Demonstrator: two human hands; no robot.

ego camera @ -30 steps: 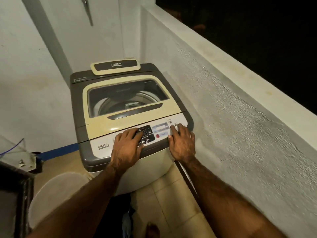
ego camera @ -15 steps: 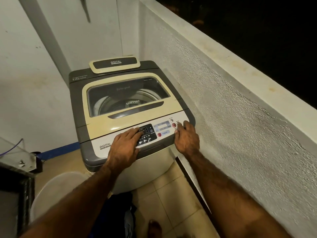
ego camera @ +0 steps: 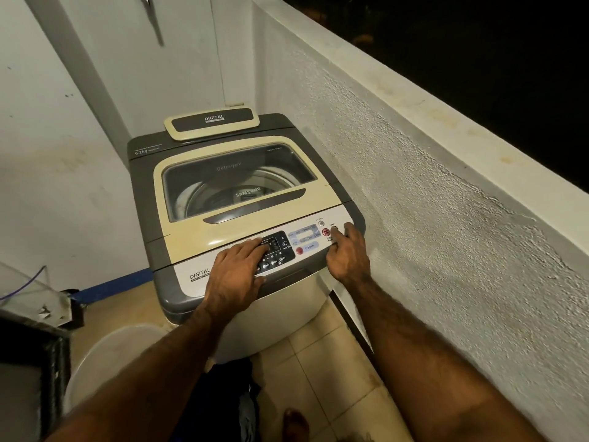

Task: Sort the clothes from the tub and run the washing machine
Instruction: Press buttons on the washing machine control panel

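Two hands on the washer's [ego camera: 191, 232] panel [ego camera: 307, 247]: left hand [ego camera: 234, 275] fingers flat, together, mid-panel; right hand [ego camera: 347, 255] fingertips, slightly apart, at its right corner.

The washing machine [ego camera: 191, 237] fills mid-frame, backed into a corner: white wall [ego camera: 63, 170] at left, rough parapet wall [ego camera: 446, 250] close along its right, leaving only a narrow gap there. Open room lies above its shut lid. Both grips, the left grip [ego camera: 234, 275] and right grip [ego camera: 347, 253], cover the front panel. At lower left, 1 white tub [ego camera: 105, 355] and a dark cabinet [ego camera: 28, 362] crowd the floor [ego camera: 318, 362]; dark clothes [ego camera: 229, 393] lie at bottom centre.
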